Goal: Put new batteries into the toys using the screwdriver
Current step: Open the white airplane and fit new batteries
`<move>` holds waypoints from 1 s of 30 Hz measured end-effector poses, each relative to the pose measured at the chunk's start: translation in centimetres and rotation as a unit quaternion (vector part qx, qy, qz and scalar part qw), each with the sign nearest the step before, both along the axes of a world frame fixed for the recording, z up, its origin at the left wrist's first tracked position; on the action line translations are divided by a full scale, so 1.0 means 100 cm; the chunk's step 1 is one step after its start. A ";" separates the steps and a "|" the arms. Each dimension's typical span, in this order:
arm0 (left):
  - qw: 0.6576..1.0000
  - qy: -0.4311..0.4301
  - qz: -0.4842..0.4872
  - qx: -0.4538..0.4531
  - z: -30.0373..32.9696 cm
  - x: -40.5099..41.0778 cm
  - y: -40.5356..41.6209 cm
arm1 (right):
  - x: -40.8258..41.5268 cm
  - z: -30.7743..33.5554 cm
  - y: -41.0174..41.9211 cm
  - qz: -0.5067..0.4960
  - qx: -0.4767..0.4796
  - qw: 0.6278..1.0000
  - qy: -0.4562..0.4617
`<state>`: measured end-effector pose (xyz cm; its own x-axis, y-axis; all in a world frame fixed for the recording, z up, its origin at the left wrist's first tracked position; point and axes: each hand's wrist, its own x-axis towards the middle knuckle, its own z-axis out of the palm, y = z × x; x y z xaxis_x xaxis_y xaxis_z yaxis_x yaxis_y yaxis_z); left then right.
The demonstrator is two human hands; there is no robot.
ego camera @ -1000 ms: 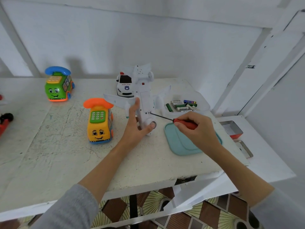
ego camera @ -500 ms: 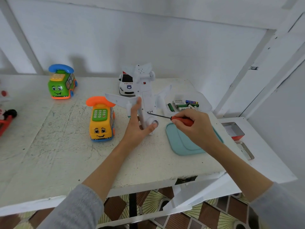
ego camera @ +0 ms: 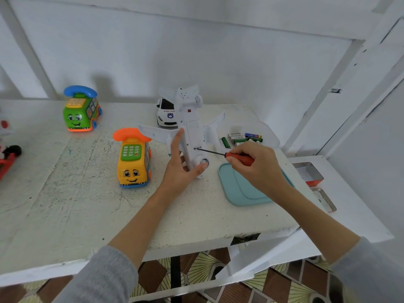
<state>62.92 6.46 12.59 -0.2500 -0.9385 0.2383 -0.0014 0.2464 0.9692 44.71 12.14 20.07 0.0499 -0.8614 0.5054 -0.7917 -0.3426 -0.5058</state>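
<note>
A white toy airplane stands belly-up and tilted on the table, nose down near me. My left hand holds it around the nose, thumb on the front and fingers behind the fuselage. My right hand grips the red handle of a screwdriver, whose tip sits at the lower edge of the plane's battery cover. Several batteries, green, white and blue, lie in a clear tray behind my right hand.
A yellow phone-bus toy stands left of the plane, a green one at the back left, a police car behind the plane. A teal tray lies under my right hand. Metal tins sit on the right ledge.
The view has shifted a little. Both hands keep their hold, and the screwdriver tip stays at the plane's battery cover.
</note>
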 end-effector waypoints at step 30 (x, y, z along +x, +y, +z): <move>1.000 0.007 0.015 0.010 -0.003 -0.002 -0.001 | 0.011 0.034 -0.017 -0.085 0.148 0.985 0.018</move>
